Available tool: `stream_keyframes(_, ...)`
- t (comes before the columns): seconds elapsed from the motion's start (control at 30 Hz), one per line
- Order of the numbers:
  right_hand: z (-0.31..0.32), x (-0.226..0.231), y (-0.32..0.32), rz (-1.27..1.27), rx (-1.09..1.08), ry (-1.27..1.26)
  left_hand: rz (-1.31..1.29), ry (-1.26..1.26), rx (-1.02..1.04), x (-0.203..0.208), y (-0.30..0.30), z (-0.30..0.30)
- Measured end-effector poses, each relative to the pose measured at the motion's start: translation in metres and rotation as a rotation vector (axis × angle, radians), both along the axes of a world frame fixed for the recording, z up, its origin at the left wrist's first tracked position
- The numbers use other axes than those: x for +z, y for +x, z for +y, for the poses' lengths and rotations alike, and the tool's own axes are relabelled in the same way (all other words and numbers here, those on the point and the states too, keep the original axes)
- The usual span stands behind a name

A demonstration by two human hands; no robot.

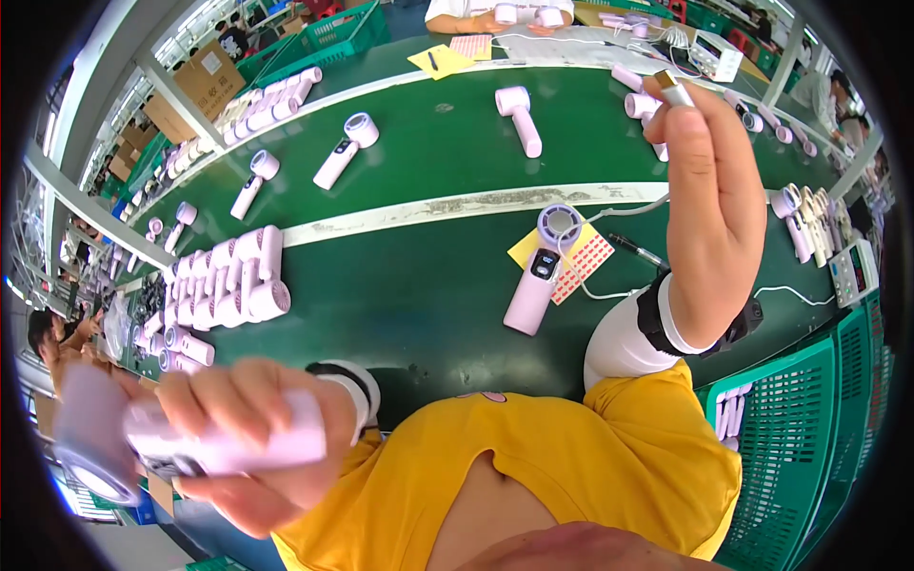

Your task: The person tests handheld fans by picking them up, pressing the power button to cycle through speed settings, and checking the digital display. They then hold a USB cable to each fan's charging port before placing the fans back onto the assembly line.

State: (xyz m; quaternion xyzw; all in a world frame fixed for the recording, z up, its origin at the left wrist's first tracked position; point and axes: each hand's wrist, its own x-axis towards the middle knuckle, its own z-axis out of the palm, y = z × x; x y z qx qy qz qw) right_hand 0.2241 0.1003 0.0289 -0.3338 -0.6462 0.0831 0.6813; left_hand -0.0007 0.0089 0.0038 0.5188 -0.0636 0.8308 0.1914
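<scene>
My left hand (286, 433) is closed round the handle of a lilac handheld fan (224, 438), raised at the lower left and blurred by motion. Up at the right, my right hand (714, 200) pinches a cable plug (674, 90) with a white body and a gold-coloured tip. Its white cable (619, 212) trails down behind the hand. Between my arms another lilac handheld fan (529, 300) lies on the green table, its small dark display showing. Partly under that fan is a sheet of red labels (586, 266) on yellow paper. Near it lies a black pen (636, 249).
Stacked lilac fans (228, 281) stand at the left. Several fans lie spaced along the green belt (428, 143) beyond a pale strip. To the right are a white meter (854, 271), more fans (804, 224) and a green crate (781, 457). Another person's hands (528, 21) hold parts opposite.
</scene>
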Motion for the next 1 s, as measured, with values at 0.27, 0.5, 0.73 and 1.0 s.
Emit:
stream_keyframes(0.27, 0.012, -0.011, -0.014, -0.407, 0.127, 0.104, 0.363, -0.763, -0.062, 0.005, 0.009, 0.035)
stream_keyframes(0.5, -0.005, 0.007, -0.033, -0.278, 0.663, -0.306, 0.384, -0.930, -0.638, 0.018, 0.020, 0.042)
stream_keyframes(0.73, 0.008, 0.004, -0.030, -0.552, 0.846, -0.142, 0.486, -0.789, -0.824, 0.006, 0.008, 0.048)
stream_keyframes(1.0, 0.004, 0.003, -0.037, -0.543, 0.740, -0.187, 0.542, -0.698, -0.644, 0.000, 0.005, 0.054)
